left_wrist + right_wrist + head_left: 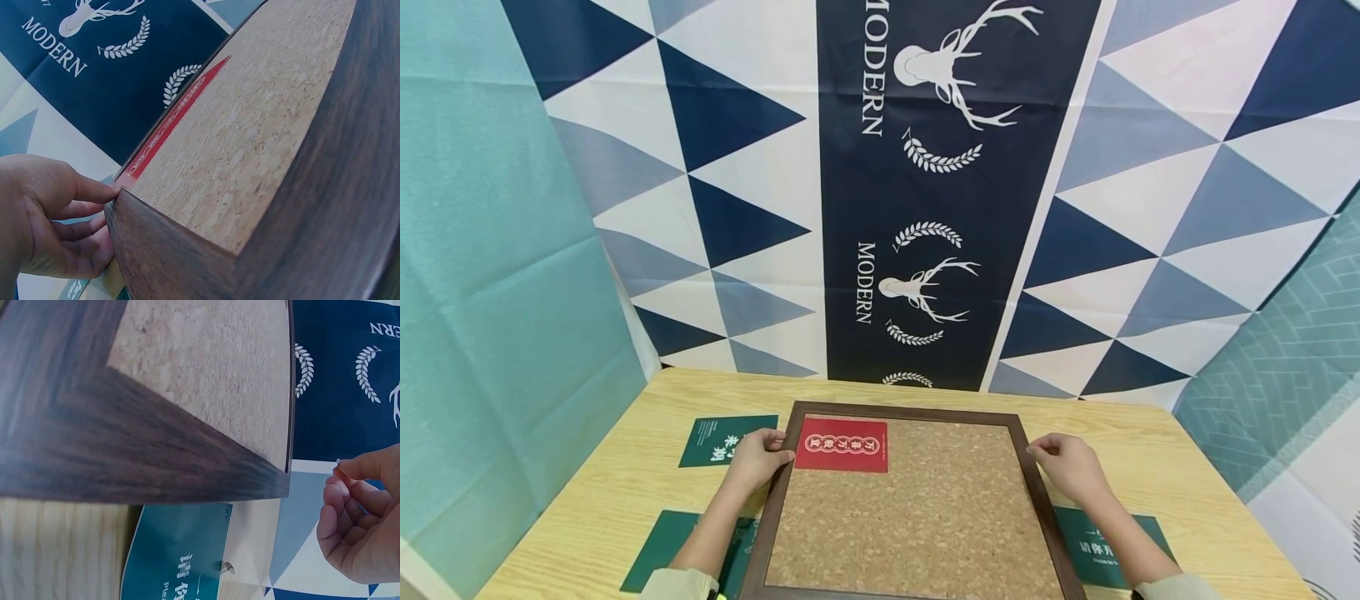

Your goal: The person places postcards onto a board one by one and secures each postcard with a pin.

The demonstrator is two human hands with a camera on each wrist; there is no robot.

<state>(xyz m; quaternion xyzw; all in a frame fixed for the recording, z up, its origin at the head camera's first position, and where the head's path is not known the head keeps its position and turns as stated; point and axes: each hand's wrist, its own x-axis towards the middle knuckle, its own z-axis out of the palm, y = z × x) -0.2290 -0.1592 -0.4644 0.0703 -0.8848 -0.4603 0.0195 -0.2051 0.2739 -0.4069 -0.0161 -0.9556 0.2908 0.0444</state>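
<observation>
A corkboard point(925, 525) in a dark brown wooden frame stands tilted up above the table. In its upper left corner a red card point(880, 462) with pale lettering lies against the cork. My left hand point(756, 458) grips the frame's left side, thumb on the front and fingers behind, as the left wrist view shows. Just off the frame's right side, my right hand point(1071, 471) pinches a tiny thumbtack point(338, 462) between thumb and forefinger. Most of that thumbtack is hidden by the fingertips.
Green cards with white lettering lie on the wooden table point(617, 467): one at the upper left point(700, 442), more at the lower left point(658, 550), and one at the right point(1078, 554). Beside the right card is a loose thumbtack point(229, 568). A patterned cloth point(760, 208) hangs behind.
</observation>
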